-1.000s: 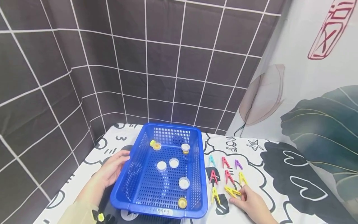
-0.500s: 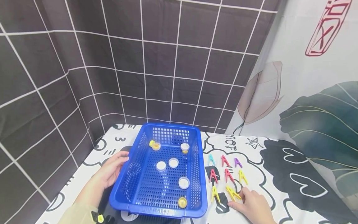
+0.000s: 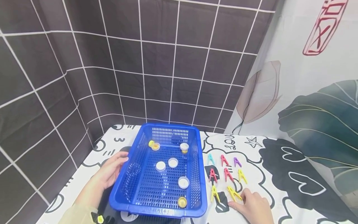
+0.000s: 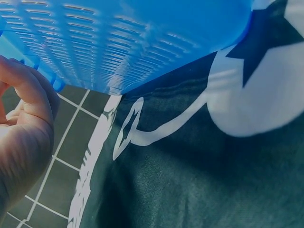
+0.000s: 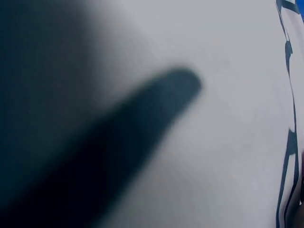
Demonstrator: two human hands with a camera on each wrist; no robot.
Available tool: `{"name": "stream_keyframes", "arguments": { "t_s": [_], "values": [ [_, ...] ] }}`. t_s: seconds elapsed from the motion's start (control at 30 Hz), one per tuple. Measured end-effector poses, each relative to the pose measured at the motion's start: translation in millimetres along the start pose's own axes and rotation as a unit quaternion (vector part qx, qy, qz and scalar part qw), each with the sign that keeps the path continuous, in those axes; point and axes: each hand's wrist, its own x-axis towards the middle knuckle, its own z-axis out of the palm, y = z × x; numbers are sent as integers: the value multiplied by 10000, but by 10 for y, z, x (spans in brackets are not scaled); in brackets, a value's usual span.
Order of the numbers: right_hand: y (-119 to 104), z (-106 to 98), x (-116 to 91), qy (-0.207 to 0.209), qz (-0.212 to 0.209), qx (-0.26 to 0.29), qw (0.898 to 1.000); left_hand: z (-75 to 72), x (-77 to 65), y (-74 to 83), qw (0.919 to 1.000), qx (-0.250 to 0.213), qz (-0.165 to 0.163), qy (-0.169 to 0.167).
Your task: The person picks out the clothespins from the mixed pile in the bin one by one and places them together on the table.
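Note:
In the head view my left hand (image 3: 112, 168) lies along the left side of a blue plastic basket (image 3: 119, 203), fingertips at its rim. The left wrist view has the bent fingers of that hand (image 4: 31, 102) beside the slotted basket wall (image 4: 128, 42). At the lower right, the thumb and forefinger of my right hand (image 3: 253, 203) are spread at the lower end of a yellow clothespin (image 3: 232, 191), which lies on the cloth. Left of it is another yellow clothespin (image 3: 214, 193); a third yellow clothespin (image 3: 241, 176) is farther back. The right wrist view is mostly blur and cloth.
Behind these lie a cyan clothespin (image 3: 211, 159), red clothespins (image 3: 228, 174) and a purple clothespin (image 3: 237, 162). Inside the basket are several small round white pieces (image 3: 172, 162) and yellow ones (image 3: 182, 202). A dark grid curtain (image 3: 159, 87) hangs behind the table.
The yellow clothespin by my right hand has turned from slanting sideways to more in line with the others. The right thumb and forefinger have shifted slightly down from it. My left hand keeps its place.

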Motion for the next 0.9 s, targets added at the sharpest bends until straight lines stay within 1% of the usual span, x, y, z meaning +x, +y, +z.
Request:
{"name": "stream_keyframes", "arguments": {
  "t_s": [0.23, 0.5, 0.7, 0.9],
  "values": [
    [-14, 10, 10, 53, 8, -81, 10000, -2, -8, -4, 10000, 5, -1, 35],
    [-23, 3, 12, -189, 41, -104, 9998, 8, -6, -5, 10000, -41, 6, -49],
    [-35, -4, 20, -213, 0, -136, 9997, 16, -10, -3, 10000, -64, 0, -6],
    [-32, 7, 30, -226, 49, -76, 9997, 17, -5, 1, 10000, -55, -2, 32]
  ]
}}
